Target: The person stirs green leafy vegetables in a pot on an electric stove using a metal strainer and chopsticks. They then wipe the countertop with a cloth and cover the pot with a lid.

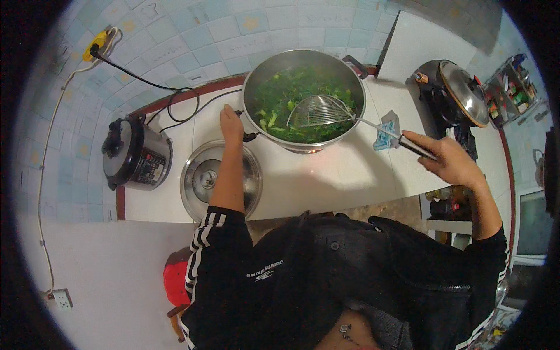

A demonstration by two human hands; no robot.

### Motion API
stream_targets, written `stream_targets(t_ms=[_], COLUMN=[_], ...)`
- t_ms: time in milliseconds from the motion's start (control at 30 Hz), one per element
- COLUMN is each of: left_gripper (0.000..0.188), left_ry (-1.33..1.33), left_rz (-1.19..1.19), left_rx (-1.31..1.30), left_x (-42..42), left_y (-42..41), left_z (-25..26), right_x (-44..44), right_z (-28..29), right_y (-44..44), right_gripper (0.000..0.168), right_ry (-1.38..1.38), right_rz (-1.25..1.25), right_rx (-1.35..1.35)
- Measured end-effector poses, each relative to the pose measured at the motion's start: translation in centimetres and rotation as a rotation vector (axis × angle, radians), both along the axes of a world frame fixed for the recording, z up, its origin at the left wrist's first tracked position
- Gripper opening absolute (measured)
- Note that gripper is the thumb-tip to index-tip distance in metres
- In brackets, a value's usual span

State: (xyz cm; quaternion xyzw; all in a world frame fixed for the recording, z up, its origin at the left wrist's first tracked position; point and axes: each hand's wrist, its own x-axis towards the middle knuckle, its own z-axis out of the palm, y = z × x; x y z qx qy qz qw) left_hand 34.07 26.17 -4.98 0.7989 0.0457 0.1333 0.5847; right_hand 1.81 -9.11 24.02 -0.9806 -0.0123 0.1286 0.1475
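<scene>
A large stainless-steel pot [249, 83] holds chopped leafy greens [280, 87] in liquid. My left hand [231, 124] is closed around the pot's left side handle [251, 136], whose ends show beside my fingers. In my right hand [450, 159] is the dark handle of a wire skimmer [321, 111]. The skimmer's wire bowl is over the greens inside the pot, rounded side up, and its shaft crosses the right rim. Under my left forearm lies a round metal lid [199, 192] with a central knob.
An electric pressure cooker [138, 153] stands at left. Black cords run from a yellow wall adapter [96, 46] and behind the pot. A blue-and-grey cloth [386, 133] lies right of the pot. Farther right are a lidded black pan [463, 94] and a rack [514, 89]; a white board [424, 48] leans behind.
</scene>
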Motion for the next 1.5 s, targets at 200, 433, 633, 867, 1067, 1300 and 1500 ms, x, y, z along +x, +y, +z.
stream_targets(t_ms=[200,433,633,867,1067,1300,1500], left_gripper=[0.048,0.048,0.049,0.051,0.051,0.051,0.050], left_ry=[-0.026,-0.005,-0.005,0.011,0.055,0.041,0.021], left_rz=[0.031,0.029,0.039,0.087,0.057,0.058,0.040], left_rx=[-0.023,0.053,0.076,0.224,0.159,0.153,0.115], left_x=[-0.7,-1.3,-1.3,-2.0,-1.1,-1.4,-1.2], left_y=[-0.7,-1.0,-0.4,-0.6,-0.2,-0.5,-0.4], left_z=[0.8,1.8,1.4,2.5,1.6,2.3,1.9], right_x=[2.1,10.7,12.3,10.0,6.8,3.7,2.4], right_z=[-0.3,-9.9,-11.6,-8.1,-5.7,-2.5,0.7], right_y=[-0.4,0.7,-0.3,-0.5,-0.3,-0.3,-0.9], right_gripper=[0.070,0.072,0.076,0.073,0.068,0.067,0.067], right_ry=[-0.264,-0.281,-0.247,-0.018,0.050,0.148,0.091], right_rz=[0.166,0.307,0.296,0.225,0.153,0.112,0.116], right_rx=[-0.210,-0.487,-0.575,-0.546,-0.266,-0.060,-0.107])
